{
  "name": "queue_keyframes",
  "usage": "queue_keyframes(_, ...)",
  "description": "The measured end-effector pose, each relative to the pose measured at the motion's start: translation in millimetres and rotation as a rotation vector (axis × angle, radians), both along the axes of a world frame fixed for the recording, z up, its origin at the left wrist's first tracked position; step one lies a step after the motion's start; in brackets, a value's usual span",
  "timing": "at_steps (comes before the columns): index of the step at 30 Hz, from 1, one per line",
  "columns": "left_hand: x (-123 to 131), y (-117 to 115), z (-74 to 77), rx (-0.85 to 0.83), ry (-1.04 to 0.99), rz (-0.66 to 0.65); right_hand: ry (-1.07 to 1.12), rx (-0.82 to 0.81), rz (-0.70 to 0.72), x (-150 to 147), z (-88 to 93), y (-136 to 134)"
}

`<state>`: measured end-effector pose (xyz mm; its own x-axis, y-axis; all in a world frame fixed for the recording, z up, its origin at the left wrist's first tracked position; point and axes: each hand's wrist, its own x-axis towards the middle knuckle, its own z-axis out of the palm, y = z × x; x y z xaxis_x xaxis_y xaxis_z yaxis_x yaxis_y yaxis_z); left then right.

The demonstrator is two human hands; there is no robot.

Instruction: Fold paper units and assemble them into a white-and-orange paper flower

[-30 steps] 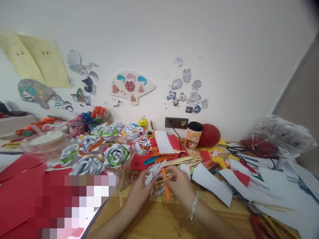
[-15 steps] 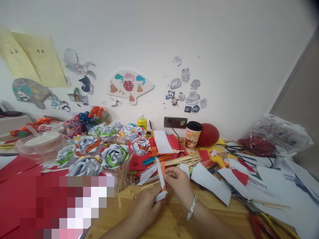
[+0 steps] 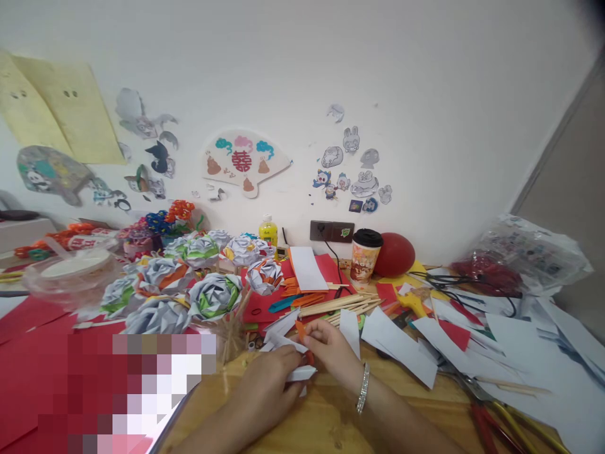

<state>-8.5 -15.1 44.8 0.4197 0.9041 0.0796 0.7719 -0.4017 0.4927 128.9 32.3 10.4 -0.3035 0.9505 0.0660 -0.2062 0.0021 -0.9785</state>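
Note:
Between my two hands, low over the wooden table, is a folded paper piece (image 3: 302,373), white on one side and orange on the other. My left hand (image 3: 270,382) is closed around its lower white part, and the fingers partly cover the folds. My right hand (image 3: 331,345), with a sparkling bracelet at the wrist, pinches the orange upper end (image 3: 300,329) between thumb and fingers. Just behind lie loose white paper strips (image 3: 282,325) and a pile of thin wooden sticks (image 3: 345,305).
Folded paper flowers (image 3: 216,295) stand at the left in a holder. A lidded paper cup (image 3: 365,257) and a red balloon (image 3: 395,254) are at the back. Pliers (image 3: 482,394), a yellow glue gun (image 3: 414,304) and white sheets (image 3: 401,347) lie at the right.
The upright white-and-orange strip has been brought down and folded lower between my hands. My left hand has moved further over it, and the view has shifted slightly.

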Motion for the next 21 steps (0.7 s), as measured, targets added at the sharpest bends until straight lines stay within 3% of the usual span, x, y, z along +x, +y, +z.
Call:
queue_keyframes(5, -2, 11, -11.9, -0.037, -0.295, 0.024, -0.044, 0.068, -0.025, 0, 7.4, -5)
queue_keyframes(9, -6, 24, -20.1, -0.245, -0.595, 0.282, -0.206, 0.254, -0.140, 1, 13.0, -10)
queue_keyframes(12, -10, 31, -23.9, -0.353, -0.761, 0.383, -0.265, 0.320, -0.116, 0, 14.5, -14)
queue_keyframes(17, -13, 34, -25.3, -0.326, -0.815, 0.350, -0.229, 0.302, -0.074, -2, 13.9, -15)
queue_keyframes(21, -8, 31, -23.4, -0.268, -0.788, 0.325, -0.115, 0.159, -0.202, 1, 14.5, -8)
